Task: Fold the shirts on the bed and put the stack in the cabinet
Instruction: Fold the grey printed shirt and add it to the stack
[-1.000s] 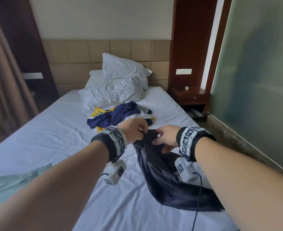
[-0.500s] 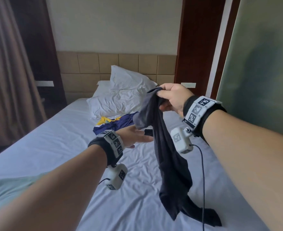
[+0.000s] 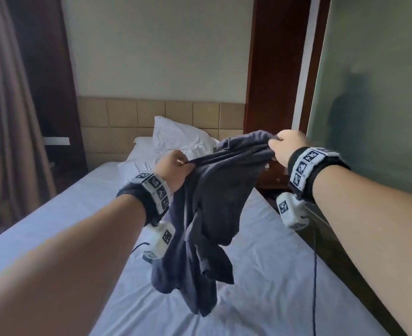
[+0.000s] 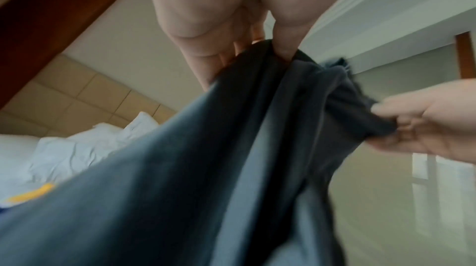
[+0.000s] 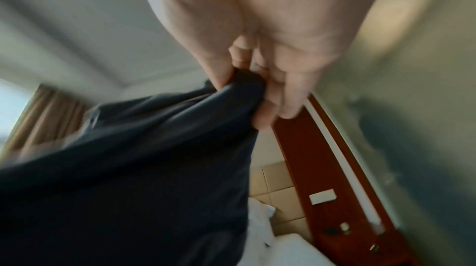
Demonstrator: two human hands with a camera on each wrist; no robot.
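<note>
A dark navy shirt [image 3: 212, 214] hangs in the air over the bed [image 3: 260, 275], bunched and twisted, its lower end just above the sheet. My left hand [image 3: 176, 166] pinches its top edge on the left; in the left wrist view the thumb and fingers [image 4: 280, 50] are curled round the cloth [image 4: 206, 168]. My right hand [image 3: 285, 147] grips the other end of that edge, higher and to the right; the right wrist view shows its fingers [image 5: 257, 91] closed on the fabric [image 5: 144, 158]. The other shirts on the bed are hidden behind the held one, apart from a yellow scrap [image 4: 33, 191].
White pillows [image 3: 176, 141] lean on the tan headboard [image 3: 151, 112]. A dark wooden panel [image 3: 275, 69] and a bedside shelf [image 3: 273, 178] stand right of the bed, with a frosted glass wall [image 3: 375, 93] beyond. Brown curtains [image 3: 6, 117] hang at the left.
My right hand lifted the dark shirt off the bed. My left hand, open half a second ago, rose and took hold of the top edge; the hands now hold it apart.
</note>
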